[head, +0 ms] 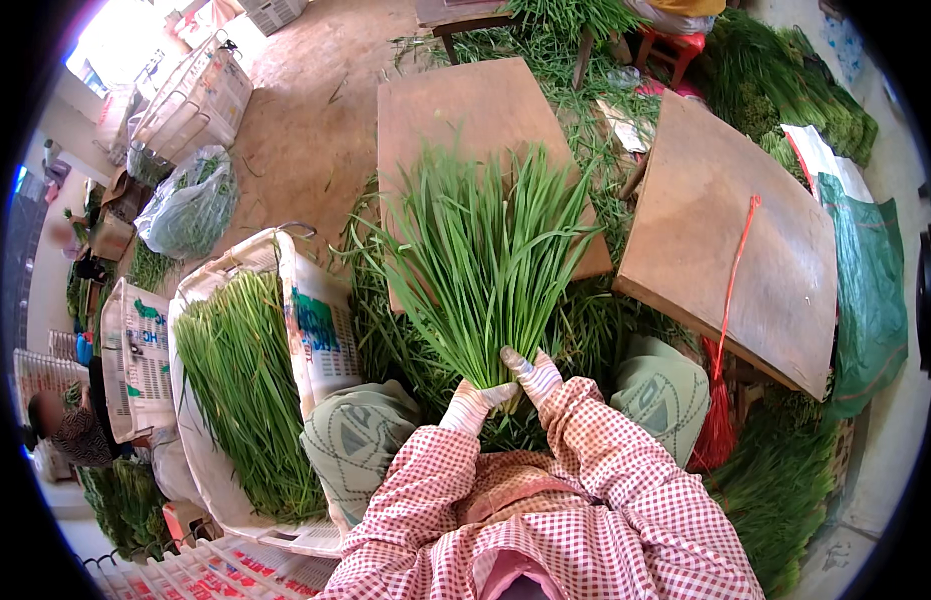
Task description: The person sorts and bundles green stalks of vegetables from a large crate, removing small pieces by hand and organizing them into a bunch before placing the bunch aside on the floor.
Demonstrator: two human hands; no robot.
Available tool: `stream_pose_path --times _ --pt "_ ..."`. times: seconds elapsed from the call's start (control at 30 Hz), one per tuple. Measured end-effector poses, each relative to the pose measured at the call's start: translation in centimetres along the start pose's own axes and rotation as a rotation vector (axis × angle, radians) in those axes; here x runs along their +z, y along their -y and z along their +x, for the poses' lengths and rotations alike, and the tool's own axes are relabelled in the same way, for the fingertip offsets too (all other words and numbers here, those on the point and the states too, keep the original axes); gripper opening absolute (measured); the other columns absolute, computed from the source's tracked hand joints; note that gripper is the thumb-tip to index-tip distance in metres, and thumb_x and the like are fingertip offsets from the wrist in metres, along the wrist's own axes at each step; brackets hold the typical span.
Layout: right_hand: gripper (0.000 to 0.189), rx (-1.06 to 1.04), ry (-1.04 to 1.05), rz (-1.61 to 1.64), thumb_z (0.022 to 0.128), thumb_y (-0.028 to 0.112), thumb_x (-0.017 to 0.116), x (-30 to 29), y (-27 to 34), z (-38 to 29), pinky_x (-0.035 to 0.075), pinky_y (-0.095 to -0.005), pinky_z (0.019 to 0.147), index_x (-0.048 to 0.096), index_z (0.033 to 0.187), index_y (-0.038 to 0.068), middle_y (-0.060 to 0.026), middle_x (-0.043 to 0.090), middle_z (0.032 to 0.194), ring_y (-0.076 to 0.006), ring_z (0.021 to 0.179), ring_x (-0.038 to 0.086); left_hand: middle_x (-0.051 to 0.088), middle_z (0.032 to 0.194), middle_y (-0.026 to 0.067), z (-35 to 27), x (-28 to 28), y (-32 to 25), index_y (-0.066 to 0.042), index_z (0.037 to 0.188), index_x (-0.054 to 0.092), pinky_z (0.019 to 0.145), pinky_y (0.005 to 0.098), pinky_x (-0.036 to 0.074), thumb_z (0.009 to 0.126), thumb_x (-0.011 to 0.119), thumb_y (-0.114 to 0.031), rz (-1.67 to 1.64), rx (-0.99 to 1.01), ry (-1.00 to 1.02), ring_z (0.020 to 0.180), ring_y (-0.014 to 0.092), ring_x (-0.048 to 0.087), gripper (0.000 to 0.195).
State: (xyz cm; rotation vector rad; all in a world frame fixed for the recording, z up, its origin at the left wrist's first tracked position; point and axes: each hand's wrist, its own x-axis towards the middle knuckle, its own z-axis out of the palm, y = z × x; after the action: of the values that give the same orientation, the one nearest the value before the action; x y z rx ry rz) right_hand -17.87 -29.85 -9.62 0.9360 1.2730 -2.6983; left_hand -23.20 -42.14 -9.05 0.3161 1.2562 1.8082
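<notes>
A fanned bunch of garlic chives (480, 262) is held upright before me, its leaf tips spreading away over a wooden board (473, 97). My left hand (476, 401), in a striped glove, grips the bunch at its base from the left. From the right, my right hand (536, 373) closes on the same base, its gloved thumb lying across the stems. The cut ends are mostly hidden behind my hands. Loose leaves (390, 330) lie heaped below the bunch and around my knees.
Left of my knee stands a white plastic crate (289, 315) filled with chives (240, 390). At right, red ties (724, 322) hang over a tilted wooden tabletop (735, 225). More greens (780, 480) lie beyond it. A clear plastic bag (191, 206) sits on the floor; people are at far left.
</notes>
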Motion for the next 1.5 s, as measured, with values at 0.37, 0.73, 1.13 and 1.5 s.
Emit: stream_pose_path --times 0.37,0.73,1.13,1.5 --pt "0.071 -0.114 0.221 0.135 0.077 0.047 0.070 0.1 -2.6 -0.9 0.045 -0.0353 0.091 0.045 0.127 0.003 -0.0089 0.056 0.119 -0.0213 0.106 0.054 0.056 0.119 0.0071 -0.8 -0.7 3.2 -0.011 0.122 0.051 0.098 0.0364 0.041 0.070 0.074 -0.039 0.283 0.178 0.022 0.107 0.023 0.052 0.063" --pt "0.087 0.009 0.415 -1.166 0.072 0.048 0.069 3.0 9.1 -7.6 0.044 -0.0367 0.094 0.035 0.134 -0.003 -0.0231 0.054 0.122 -0.0307 0.111 0.054 0.060 0.112 0.0070 -8.9 4.8 -6.1 -0.006 0.123 0.052 0.068 0.0330 0.052 0.057 0.069 0.008 -0.107 0.067 -0.156 0.096 0.021 0.058 0.070" --pt "0.056 -0.372 0.432 -0.455 0.081 0.015 0.068 8.2 20.3 -13.6 0.041 -0.0227 0.050 0.044 0.130 0.004 -0.0049 0.059 0.078 -0.0085 0.057 0.050 0.064 0.098 0.0074 -19.4 7.4 -8.9 -0.005 0.105 0.062 0.079 0.0329 0.048 0.061 0.073 -0.002 0.783 0.185 -0.185 0.090 0.024 0.060 0.045" --pt "0.027 -0.731 0.257 -1.249 0.087 0.023 0.059 7.4 15.8 -12.9 0.048 -0.0390 0.074 0.060 0.102 0.001 -0.0204 0.064 0.088 -0.0337 0.083 0.062 0.062 0.102 0.0037 -24.9 8.9 -7.8 -0.005 0.113 0.059 0.080 0.0310 0.047 0.063 0.070 0.005 0.131 -0.057 -0.317 0.090 0.016 0.057 0.052"
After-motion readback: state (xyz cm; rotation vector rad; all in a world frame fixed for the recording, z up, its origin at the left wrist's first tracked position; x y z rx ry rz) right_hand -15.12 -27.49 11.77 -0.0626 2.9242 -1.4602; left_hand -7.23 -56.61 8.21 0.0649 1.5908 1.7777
